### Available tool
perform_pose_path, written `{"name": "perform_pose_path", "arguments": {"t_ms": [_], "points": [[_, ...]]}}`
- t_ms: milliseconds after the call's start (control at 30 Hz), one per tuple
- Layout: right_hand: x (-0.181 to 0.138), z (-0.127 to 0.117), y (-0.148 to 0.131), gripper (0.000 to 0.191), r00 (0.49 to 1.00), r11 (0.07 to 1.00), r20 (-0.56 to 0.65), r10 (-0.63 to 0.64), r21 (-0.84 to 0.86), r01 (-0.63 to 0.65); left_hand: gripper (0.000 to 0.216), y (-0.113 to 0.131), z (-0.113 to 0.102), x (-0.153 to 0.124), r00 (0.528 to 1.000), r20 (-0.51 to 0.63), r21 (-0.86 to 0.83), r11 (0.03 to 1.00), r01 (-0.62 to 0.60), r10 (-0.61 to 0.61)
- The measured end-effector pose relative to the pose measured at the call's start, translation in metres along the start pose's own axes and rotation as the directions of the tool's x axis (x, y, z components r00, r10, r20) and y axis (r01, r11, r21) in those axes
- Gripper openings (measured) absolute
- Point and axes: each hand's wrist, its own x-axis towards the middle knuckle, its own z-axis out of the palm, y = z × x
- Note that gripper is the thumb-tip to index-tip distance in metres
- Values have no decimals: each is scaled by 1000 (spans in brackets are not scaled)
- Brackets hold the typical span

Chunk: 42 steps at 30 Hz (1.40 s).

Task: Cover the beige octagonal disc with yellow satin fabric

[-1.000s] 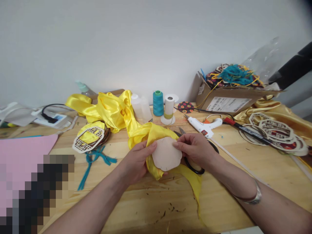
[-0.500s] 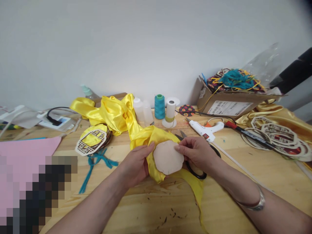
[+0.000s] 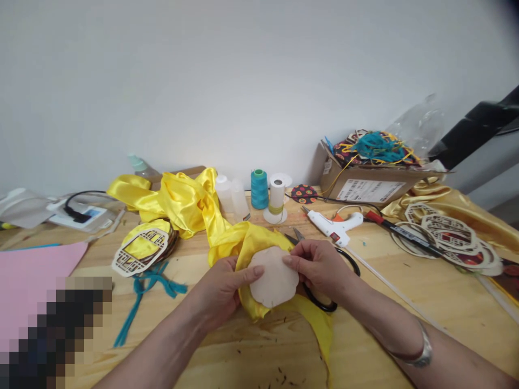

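Gripping a pale, scalloped plate [image 3: 274, 278] above the counter [image 3: 227, 362], the left hand [image 3: 221, 289] and right hand [image 3: 320, 267] each have a narrow thumb-and-finger grip at its edge, with yellow satin [image 3: 227, 235] behind it. Black-handled scissors [image 3: 356, 263] lie beside the right hand. Beyond rests a white glue gun [image 3: 334, 226]; farther back, a teal thread spool [image 3: 259, 190] stands upright near the wall [image 3: 251, 81].

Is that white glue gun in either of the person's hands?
No, the white glue gun lies on the wooden table, while the left hand and right hand both hold the pale scalloped panel.
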Motion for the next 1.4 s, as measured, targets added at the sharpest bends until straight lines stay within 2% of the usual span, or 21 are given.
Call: {"name": "perform_pose_path", "arguments": {"t_ms": [133,300,533,667,933,1400], "points": [[0,1,3,17,1000,1000,-3,22,12,-22,35,-2,1,1,1000,-8,15,1000,-1,2],[0,0,3,16,1000,1000,11,-13,13,13,37,-3,4,1,999,-36,30,1000,1,0],[-5,2,-5,17,999,996,39,31,83,-34,39,-1,10,-2,999,-11,-13,999,39,-39],[-5,4,0,16,998,994,59,7,105,-13,40,-3,8,-2,998,-12,-35,998,57,-58],[-2,4,8,18,997,999,50,-51,13,50,42,-3,10,-6,995,-16,5,995,100,-100],[-1,4,11,18,996,995,17,-90,-32,90,32,-8,9,-3,998,-45,42,998,51,-49]]}}
